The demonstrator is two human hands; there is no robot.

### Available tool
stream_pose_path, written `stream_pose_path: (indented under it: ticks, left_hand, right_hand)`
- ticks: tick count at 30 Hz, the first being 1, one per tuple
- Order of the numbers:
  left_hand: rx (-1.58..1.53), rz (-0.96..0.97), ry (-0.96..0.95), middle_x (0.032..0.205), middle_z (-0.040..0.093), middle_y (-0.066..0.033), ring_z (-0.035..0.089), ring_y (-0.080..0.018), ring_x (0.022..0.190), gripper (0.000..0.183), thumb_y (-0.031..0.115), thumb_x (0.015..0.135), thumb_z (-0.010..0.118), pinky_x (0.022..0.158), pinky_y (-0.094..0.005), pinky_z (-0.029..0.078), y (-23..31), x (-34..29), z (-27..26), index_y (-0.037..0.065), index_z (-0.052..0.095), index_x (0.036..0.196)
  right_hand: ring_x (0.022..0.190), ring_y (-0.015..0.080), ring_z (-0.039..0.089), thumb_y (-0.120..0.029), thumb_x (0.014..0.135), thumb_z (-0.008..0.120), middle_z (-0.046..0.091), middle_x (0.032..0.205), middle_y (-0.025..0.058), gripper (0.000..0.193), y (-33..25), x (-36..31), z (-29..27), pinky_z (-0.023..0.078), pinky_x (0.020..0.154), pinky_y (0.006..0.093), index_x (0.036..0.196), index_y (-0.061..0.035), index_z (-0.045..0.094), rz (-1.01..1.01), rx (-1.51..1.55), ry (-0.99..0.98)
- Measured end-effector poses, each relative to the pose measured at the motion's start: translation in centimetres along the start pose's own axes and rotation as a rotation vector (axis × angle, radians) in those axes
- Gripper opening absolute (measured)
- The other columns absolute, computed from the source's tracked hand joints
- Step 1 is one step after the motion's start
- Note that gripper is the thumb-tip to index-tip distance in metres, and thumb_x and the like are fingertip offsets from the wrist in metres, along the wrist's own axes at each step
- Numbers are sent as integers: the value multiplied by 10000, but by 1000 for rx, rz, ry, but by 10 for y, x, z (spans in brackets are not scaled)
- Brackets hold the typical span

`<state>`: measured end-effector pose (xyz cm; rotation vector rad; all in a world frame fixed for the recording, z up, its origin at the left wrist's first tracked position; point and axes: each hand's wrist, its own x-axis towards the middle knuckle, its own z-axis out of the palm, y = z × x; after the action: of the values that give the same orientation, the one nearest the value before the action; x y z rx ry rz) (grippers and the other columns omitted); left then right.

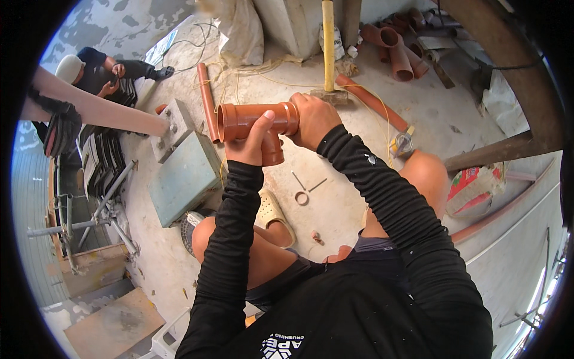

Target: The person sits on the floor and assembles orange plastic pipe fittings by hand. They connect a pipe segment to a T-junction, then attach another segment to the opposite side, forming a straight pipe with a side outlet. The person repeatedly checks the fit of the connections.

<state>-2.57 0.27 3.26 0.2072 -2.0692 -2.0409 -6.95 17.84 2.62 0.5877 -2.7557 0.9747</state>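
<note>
An orange-brown pipe tee [244, 118] is held up in front of me, its wide open end facing left and its side branch slanting down. My left hand [250, 145] is closed round it from below, with the thumb lying along its front. At the tee's right end my right hand [318, 119] is wrapped, fingers curled over the rim; whatever lies inside that grip is hidden. On the floor below lie a small brown ring [301, 198] and two thin dark strips [317, 185].
A sledgehammer [329, 54] stands handle-up beyond my hands. Brown pipes lie left [207, 102] and right [371, 102], near a tape measure [402, 142]. More pipe pieces [397, 54] are piled far right. A blue-grey block [185, 176] sits left; another person [101, 72] crouches far left.
</note>
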Motion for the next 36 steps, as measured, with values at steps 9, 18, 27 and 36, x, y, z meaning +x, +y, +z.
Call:
stream_pose_path:
  ticks: [9, 18, 27, 36]
  left_hand:
    - [-56, -342, -239, 901, 696, -132, 721, -241, 737, 495, 386, 872, 776, 660, -392, 645, 43, 6, -16, -12, 634, 1130]
    - [-43, -192, -90, 885, 702, -132, 710, -236, 697, 479, 388, 872, 766, 610, -369, 629, 38, 1, -1, -4, 643, 1118]
    - [38, -184, -127, 936, 704, -156, 718, -258, 718, 537, 436, 876, 747, 627, -370, 621, 37, 10, -15, -8, 631, 1156]
    - [-44, -284, -152, 905, 702, -144, 713, -246, 692, 527, 407, 850, 780, 595, -364, 626, 44, 7, -17, -5, 632, 1143]
  right_hand:
    - [904, 378, 717, -178, 720, 849, 708, 922, 201, 405, -1, -4, -6, 583, 809, 445, 974, -4, 586, -71, 1, -66]
    - [866, 383, 724, -215, 717, 848, 719, 909, 193, 416, -9, -2, -9, 584, 800, 446, 968, -13, 586, 42, -52, -109]
    - [864, 391, 720, -206, 708, 852, 717, 904, 198, 413, -5, 2, -9, 582, 788, 456, 963, -21, 585, -87, 6, -54]
    - [875, 394, 715, -225, 699, 857, 714, 903, 189, 413, 1, 7, -15, 574, 792, 466, 957, -34, 595, -217, 56, -4]
